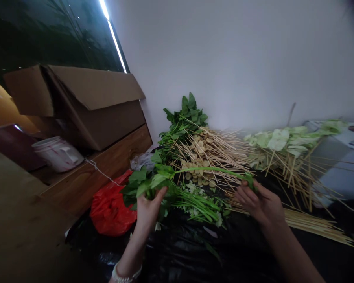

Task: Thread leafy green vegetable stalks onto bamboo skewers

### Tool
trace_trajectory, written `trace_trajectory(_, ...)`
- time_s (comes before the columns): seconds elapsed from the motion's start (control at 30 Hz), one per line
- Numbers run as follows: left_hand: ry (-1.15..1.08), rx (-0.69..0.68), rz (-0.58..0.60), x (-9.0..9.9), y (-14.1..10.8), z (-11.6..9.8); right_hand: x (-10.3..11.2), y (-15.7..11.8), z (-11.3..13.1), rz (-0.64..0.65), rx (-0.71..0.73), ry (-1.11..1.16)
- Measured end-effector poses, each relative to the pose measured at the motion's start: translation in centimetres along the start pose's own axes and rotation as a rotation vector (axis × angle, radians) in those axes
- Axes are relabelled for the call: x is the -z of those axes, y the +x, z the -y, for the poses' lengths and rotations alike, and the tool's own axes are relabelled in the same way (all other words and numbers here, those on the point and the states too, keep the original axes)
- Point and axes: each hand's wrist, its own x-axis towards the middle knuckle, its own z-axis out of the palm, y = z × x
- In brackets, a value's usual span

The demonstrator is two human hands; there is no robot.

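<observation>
My left hand point(149, 206), with a pale beaded bracelet at the wrist, is closed on a bunch of leafy greens point(140, 182). A long green stem point(208, 169) stretches from those leaves across to my right hand point(261, 202), whose fingers are closed on a green piece point(249, 181) at its far end. Below the stem, cut-looking green stalks point(197, 202) lie on black plastic point(179, 247). Just behind are skewers threaded with pale tan slices point(199, 161), their sticks pointing right. More leafy greens point(179, 122) are heaped against the wall.
Skewers with pale green leaf pieces point(279, 139) lie at the right, above bare wooden sticks point(318, 226). A red plastic bag point(112, 212) sits left of my left hand. Farther left, a cardboard box point(100, 122) and a whitish tub point(57, 153) stand on a wooden surface.
</observation>
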Motion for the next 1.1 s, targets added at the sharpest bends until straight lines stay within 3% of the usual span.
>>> trace_trajectory(0.07,0.118,-0.131,-0.093,-0.3,-0.4,-0.6,0.1,-0.1,-0.1,-0.006,0.001,-0.066)
trace_trajectory(0.13,0.076,-0.147,-0.063,-0.7,-0.7,-1.0,0.3,-0.1,-0.3,0.012,-0.017,-0.088)
trace_trajectory(0.2,-0.124,-0.063,0.046,-1.1,-0.7,-1.1,0.5,-0.2,-0.6,0.107,-0.075,-0.098)
trace_trajectory(0.33,-0.515,0.176,0.247,-1.9,-0.6,-1.1,0.3,-0.6,-1.2,0.540,-0.291,-0.180)
trace_trajectory(0.47,-0.480,0.284,0.387,-2.4,-1.1,-0.2,-1.8,-1.4,-2.2,0.835,-0.449,-0.149)
trace_trajectory(0.57,-0.289,0.309,0.497,-2.6,-1.6,0.8,-3.6,-1.9,-2.9,0.855,-0.488,-0.213)
trace_trajectory(0.77,-0.033,0.090,0.296,-2.0,-1.7,0.9,-4.4,-2.1,-3.0,0.761,-0.454,-0.398)
trace_trajectory(0.83,-0.009,0.062,0.285,-1.7,-1.9,0.6,-4.2,-2.0,-3.1,0.763,-0.445,-0.395)
trace_trajectory(0.97,-0.032,0.116,0.277,-1.3,-2.1,0.9,-3.9,-1.9,-3.3,0.761,-0.448,-0.350)
trace_trajectory(1.1,-0.233,0.193,0.012,0.4,-0.6,0.8,-3.2,-1.6,-3.0,0.729,-0.452,-0.304)
